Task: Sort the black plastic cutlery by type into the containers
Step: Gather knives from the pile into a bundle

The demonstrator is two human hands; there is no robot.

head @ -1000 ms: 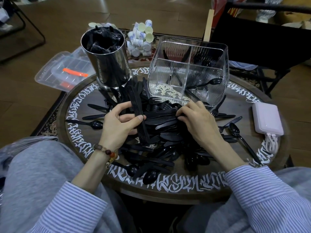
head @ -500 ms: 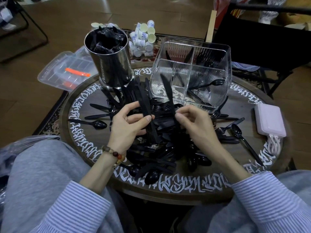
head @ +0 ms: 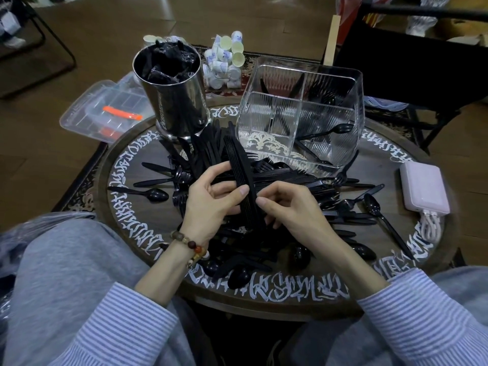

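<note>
Left hand (head: 214,204) curled around a neat stack of black plastic knives (head: 241,178) above the heaped black cutlery (head: 303,186); right hand (head: 293,207) pinching the stack's lower edge. Best squared flush, then lowered upright into one compartment of the clear ribbed divided container (head: 301,114).

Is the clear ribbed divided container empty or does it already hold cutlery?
Not empty. The clear ribbed plastic divided container holds a few black plastic cutlery pieces leaning in its compartments.

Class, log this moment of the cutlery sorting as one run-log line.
left hand: grips knife stack | right hand: pinches stack's lower end | cutlery pile: unsorted on table | clear divided container: few pieces
</note>
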